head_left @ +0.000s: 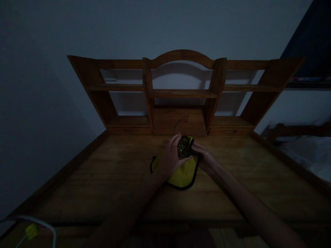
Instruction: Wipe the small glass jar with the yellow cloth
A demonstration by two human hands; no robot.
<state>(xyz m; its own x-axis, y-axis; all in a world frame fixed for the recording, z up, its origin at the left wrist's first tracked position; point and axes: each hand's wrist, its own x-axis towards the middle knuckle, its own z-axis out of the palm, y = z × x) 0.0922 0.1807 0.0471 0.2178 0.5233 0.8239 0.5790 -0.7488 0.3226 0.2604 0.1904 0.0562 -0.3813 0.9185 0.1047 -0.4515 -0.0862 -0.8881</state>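
A small dark glass object is held over the middle of the wooden desk. My left hand is wrapped round its left side. My right hand grips its right side, with a yellow cloth edged in black draped beneath and partly round the object. The cloth hangs down onto the desk top between my wrists. The room is dim, so the glass object's exact shape is hard to make out.
A wooden hutch with bare shelves stands at the back of the desk against the wall. A wall socket shows behind the upper left shelf. A white cable with a yellow tag lies at the desk's near left. A bed is at right.
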